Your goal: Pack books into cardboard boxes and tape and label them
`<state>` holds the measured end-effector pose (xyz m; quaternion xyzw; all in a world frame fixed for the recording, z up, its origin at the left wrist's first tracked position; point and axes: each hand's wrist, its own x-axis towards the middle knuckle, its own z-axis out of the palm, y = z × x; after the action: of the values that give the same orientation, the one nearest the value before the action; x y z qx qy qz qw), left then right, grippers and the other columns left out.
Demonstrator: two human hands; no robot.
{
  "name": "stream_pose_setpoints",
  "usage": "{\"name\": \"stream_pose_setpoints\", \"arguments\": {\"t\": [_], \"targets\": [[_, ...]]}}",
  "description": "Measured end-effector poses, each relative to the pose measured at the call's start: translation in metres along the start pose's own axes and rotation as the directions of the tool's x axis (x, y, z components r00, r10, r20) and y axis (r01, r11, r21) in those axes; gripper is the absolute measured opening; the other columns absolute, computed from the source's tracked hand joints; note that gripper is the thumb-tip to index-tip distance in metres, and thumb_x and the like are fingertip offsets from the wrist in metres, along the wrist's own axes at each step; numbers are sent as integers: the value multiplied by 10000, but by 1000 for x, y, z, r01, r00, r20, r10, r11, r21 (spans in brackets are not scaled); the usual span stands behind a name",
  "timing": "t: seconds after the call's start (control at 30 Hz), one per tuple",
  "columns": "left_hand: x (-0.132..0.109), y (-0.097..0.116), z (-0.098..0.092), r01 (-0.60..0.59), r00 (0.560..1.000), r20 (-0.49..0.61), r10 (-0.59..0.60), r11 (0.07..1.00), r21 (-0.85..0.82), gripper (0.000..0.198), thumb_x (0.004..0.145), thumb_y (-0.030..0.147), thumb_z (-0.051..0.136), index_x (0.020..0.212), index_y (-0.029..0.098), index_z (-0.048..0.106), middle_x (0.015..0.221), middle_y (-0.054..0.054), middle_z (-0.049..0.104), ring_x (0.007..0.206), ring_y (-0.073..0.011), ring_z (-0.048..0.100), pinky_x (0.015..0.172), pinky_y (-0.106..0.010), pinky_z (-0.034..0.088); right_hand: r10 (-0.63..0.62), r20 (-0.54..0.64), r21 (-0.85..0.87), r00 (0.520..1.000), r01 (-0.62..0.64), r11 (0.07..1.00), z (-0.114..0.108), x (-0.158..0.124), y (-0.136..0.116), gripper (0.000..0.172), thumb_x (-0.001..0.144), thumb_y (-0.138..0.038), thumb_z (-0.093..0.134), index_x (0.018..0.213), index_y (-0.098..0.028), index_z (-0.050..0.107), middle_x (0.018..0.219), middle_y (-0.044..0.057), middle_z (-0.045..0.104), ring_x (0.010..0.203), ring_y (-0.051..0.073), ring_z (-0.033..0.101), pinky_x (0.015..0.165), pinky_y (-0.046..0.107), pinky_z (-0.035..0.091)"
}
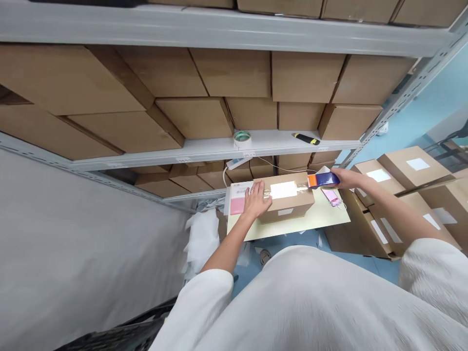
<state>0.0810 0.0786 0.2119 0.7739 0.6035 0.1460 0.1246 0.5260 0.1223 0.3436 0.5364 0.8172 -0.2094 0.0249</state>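
Cardboard box (287, 202): centre of pale yellow table (329, 219), white label on top. Left hand (257, 200): fingers spread, palm flat on box's left end, gripping nothing. Right hand (345, 178): clenched round blue-orange tape dispenser (321, 180), just off box's right edge; clear tape strip (302, 186) spans lid to dispenser.

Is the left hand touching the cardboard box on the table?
Touching. The head view shows the left hand lying flat on the top of the cardboard box, fingers spread, with no gap visible.
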Motion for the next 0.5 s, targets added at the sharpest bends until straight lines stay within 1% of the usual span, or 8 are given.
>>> {"name": "stream_pose_setpoints", "arguments": {"t": [0.13, 0.2, 0.3, 0.4, 0.5], "targets": [[1, -1, 1, -8, 1000, 6, 8, 998, 59, 826, 1017, 467, 498, 1755, 134, 334, 1744, -206, 477, 1656, -399, 381, 1374, -630, 249, 27, -6, -27, 1000, -28, 999, -1, -21, 47, 554, 799, -745, 790, 963, -265, 567, 930, 76, 736, 779, 242, 653, 680, 333, 481], [1, -2, 2, -11, 1000, 8, 10, 997, 73, 823, 1014, 466, 501, 1752, 136, 343, 1750, -208, 467, 1653, -406, 386, 1376, -630, 244, 38, -2, -45, 999, -38, 998, -3, -29, 68, 518, 801, -700, 804, 964, -267, 571, 938, 77, 740, 800, 247, 661, 685, 330, 485], [2, -5, 5, -18, 1000, 7, 17, 997, 75, 814, 1012, 460, 501, 1747, 141, 358, 1757, -205, 458, 1654, -409, 383, 1384, -629, 224, 33, 1, -56, 999, -33, 998, -5, -37, 95, 430, 816, -581, 813, 986, -263, 578, 978, 85, 744, 851, 253, 675, 707, 325, 493], [3, -7, 7, -27, 1000, 1, 27, 998, 65, 792, 1013, 461, 502, 1737, 162, 383, 1745, -195, 475, 1657, -402, 378, 1391, -610, 218, 20, 5, -73, 1000, -20, 997, 0, -37, 113, 365, 814, -463, 818, 996, -256, 579, 996, 87, 735, 871, 255, 680, 733, 324, 496], [3, -8, 7, -38, 999, 10, 37, 997, 66, 770, 1019, 463, 492, 1723, 163, 409, 1738, -198, 475, 1656, -406, 373, 1382, -612, 242, 11, 10, -113, 1000, -10, 994, 12, -29, 117, 353, 806, -403, 837, 1011, -252, 592, 1017, 93, 732, 909, 270, 694, 773, 329, 501]]}}
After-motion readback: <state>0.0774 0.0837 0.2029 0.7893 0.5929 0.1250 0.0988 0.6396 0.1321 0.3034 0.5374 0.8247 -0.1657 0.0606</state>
